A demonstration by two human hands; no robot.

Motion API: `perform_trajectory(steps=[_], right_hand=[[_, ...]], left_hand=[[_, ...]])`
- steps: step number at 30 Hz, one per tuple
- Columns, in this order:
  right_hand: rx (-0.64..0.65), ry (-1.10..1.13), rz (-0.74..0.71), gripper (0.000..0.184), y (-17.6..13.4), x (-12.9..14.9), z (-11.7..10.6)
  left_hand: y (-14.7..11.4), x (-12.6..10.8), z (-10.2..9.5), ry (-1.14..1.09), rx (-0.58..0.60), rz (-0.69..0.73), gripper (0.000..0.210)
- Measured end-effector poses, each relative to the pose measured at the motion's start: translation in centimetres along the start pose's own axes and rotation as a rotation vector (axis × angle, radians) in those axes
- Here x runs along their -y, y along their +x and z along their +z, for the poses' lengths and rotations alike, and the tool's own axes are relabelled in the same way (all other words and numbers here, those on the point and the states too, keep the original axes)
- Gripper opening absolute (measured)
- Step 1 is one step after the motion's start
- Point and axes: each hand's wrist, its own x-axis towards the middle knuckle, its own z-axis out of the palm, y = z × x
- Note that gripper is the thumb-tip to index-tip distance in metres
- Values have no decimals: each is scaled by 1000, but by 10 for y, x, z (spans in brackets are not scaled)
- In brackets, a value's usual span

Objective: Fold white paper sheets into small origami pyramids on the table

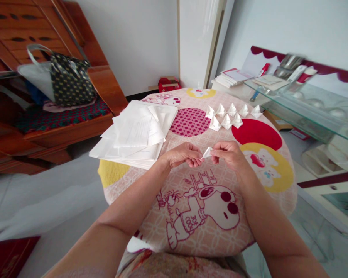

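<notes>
Between my two hands, above the middle of the round table, is a small folded white paper [206, 153] with a pointed top. My left hand [186, 155] pinches its left corner. The fingers of my right hand [226, 153] are closed on its right side. Farther back on the table, several folded paper boats [226, 121] stand in two rows. A loose stack of white paper sheets [133, 133] lies to the left of my hands, some with faint print on them.
A patterned cloth [203, 235] covers the table. On the right stands a glass shelf [313, 104] with papers, tins and a cup. At the left, a wooden bench [104, 88] holds a dotted bag [71, 79]. A red box [168, 84] sits behind the table.
</notes>
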Motion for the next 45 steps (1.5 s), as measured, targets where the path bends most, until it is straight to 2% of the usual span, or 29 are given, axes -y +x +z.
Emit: perform_trajectory(steps=[8,14,22,28,33,39,45], right_hand=[[-28,-43,-35,21,0,0,-2],[-25,-58,-38,23,1,-1,-3],[-1,26,55,27,-1,4,3],[-37,103,115,27,0,-1,9],[-134,164,108,23,3,-2,12],[-166,209,127,23,4,-4,13],[-186,242,140,23,5,-6,16]], left_hand=[[-2,-3,3,-26,-6,-22,21],[1,-1,2,11,-18,-24,24],[1,-2,2,108,-10,-18,14],[-1,-2,-5,76,37,17,19],[2,3,-4,-66,-28,81,37],[7,5,2,-91,-128,112,24],[7,1,8,-13,-200,144,22]])
